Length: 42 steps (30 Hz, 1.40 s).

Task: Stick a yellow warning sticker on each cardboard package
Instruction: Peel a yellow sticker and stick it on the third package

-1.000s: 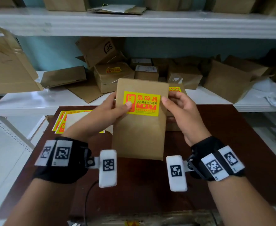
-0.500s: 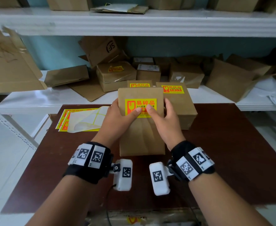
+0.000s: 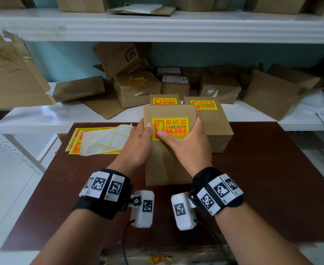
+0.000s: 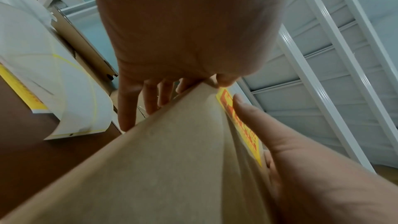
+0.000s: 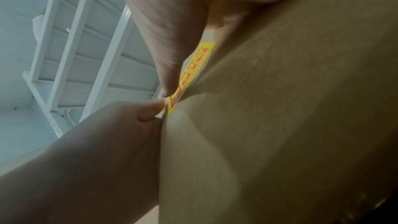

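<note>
I hold a flat brown cardboard package (image 3: 168, 161) tilted over the dark table, in front of me. A yellow warning sticker (image 3: 173, 127) with red print lies on its upper face. My left hand (image 3: 141, 142) grips the package's left edge, thumb beside the sticker's left edge and fingers (image 4: 140, 101) behind. My right hand (image 3: 188, 148) grips the right edge, and its thumb (image 5: 168, 67) presses the sticker's lower left corner. Right behind stand two more packages, a small one (image 3: 165, 101) and a bigger one (image 3: 214, 127), each with a yellow sticker.
Yellow sticker sheets (image 3: 75, 138) lie at the table's far left under a curled white backing sheet (image 3: 103, 140). A white shelf (image 3: 42, 119) behind the table holds several boxes and flattened cartons. The brown table (image 3: 272, 178) stretches to the right.
The package has come down and away from my face toward the table. My right thumb has slid from the sticker's right edge to its lower left; my left thumb has stayed near the left edge.
</note>
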Motion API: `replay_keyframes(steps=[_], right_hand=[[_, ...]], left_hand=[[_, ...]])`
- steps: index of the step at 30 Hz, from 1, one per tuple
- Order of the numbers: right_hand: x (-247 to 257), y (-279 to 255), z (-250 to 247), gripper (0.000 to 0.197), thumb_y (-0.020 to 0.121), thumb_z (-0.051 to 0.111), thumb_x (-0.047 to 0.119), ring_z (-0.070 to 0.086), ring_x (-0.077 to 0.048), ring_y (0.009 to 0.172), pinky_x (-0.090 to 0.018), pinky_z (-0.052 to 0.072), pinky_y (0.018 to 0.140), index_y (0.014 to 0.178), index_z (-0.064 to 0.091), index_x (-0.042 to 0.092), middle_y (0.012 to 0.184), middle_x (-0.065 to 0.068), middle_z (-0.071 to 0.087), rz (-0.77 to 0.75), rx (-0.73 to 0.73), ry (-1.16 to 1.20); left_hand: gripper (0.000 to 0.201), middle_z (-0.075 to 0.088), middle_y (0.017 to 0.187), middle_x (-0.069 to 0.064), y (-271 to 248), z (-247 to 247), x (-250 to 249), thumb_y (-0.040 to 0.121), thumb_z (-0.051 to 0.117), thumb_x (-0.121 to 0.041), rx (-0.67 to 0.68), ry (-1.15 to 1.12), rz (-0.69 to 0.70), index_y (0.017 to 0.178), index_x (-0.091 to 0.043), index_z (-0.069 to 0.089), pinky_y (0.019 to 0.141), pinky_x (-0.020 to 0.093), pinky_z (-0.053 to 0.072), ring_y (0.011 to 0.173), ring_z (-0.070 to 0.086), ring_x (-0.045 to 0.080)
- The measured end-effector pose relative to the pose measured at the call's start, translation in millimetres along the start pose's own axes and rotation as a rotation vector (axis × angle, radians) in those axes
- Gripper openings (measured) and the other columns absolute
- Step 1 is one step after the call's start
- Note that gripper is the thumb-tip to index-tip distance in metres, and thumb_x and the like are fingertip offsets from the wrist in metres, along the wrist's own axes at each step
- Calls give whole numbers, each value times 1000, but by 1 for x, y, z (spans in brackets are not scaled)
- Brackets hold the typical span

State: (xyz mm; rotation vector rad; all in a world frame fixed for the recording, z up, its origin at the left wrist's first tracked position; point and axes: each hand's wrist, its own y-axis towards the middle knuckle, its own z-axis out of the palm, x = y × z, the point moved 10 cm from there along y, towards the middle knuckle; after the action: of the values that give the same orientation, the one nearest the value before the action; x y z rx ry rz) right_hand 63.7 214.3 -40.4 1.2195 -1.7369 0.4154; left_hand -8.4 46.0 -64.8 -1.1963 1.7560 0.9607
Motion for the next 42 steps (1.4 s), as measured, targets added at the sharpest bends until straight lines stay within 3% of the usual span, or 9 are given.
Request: replay_keyframes(steps=[4,13,19,22,26,33,37,40,42], right_hand=[[2,1,-1,102,58,78,77,63,-15,110,-42,57,88,137,39,24,124,7,60,-5,-7,-66],[-10,14,3,50,86,75,47,66,-9,104,-40,53,96,126,52,29,110,13,69,-16,146,29],[-21,22,3,61,99,58,42,55,-15,129,-40,44,111,153,39,23,139,5,61,-66,256,-6],[-24,25,2,60,103,53,38,51,-15,134,-41,42,114,157,33,21,146,3,56,-63,277,-2],[-24,24,2,60,104,51,35,48,-15,137,-43,41,116,159,31,20,150,3,52,-53,297,3],[-12,18,-2,52,102,54,39,55,-14,128,-43,45,111,150,44,23,138,7,61,1,306,33],[-1,14,-7,84,70,67,76,61,-13,115,-45,51,101,133,49,23,121,9,65,77,202,87],[4,12,-10,130,50,68,88,51,-19,132,-48,48,106,151,27,19,147,2,48,129,111,55],[7,10,-11,135,52,72,84,45,-20,137,-49,47,107,156,15,21,153,1,37,136,64,37]], left_hand=[[77,51,146,-12,3,4,9,85,13,-88,48,-47,-57,140,-47,47,118,51,27,144,37,20],[74,55,141,-13,2,2,6,84,20,-88,61,-29,-62,139,-47,48,114,52,34,137,44,22],[81,62,130,-10,1,4,7,69,46,-94,62,-23,-88,134,-45,49,106,51,45,127,54,18],[85,65,126,-10,1,2,7,62,64,-86,71,49,-87,132,-41,50,101,49,50,122,58,17],[64,63,130,-8,-2,0,-3,86,67,-54,192,101,-81,140,-29,45,103,41,49,119,59,12],[42,68,116,-13,-14,-4,-11,99,56,-10,299,-50,-168,138,-23,50,71,16,51,97,65,-2],[46,69,114,-11,-20,-2,-18,95,61,-4,281,-96,-162,137,-23,52,77,21,54,100,69,5],[51,68,112,-11,-25,-2,-29,92,67,-3,241,-103,-116,134,-26,50,75,20,55,93,69,-3],[58,64,113,-13,-26,-6,-33,88,72,-3,198,-85,-91,137,-22,46,69,15,53,89,66,-13]])
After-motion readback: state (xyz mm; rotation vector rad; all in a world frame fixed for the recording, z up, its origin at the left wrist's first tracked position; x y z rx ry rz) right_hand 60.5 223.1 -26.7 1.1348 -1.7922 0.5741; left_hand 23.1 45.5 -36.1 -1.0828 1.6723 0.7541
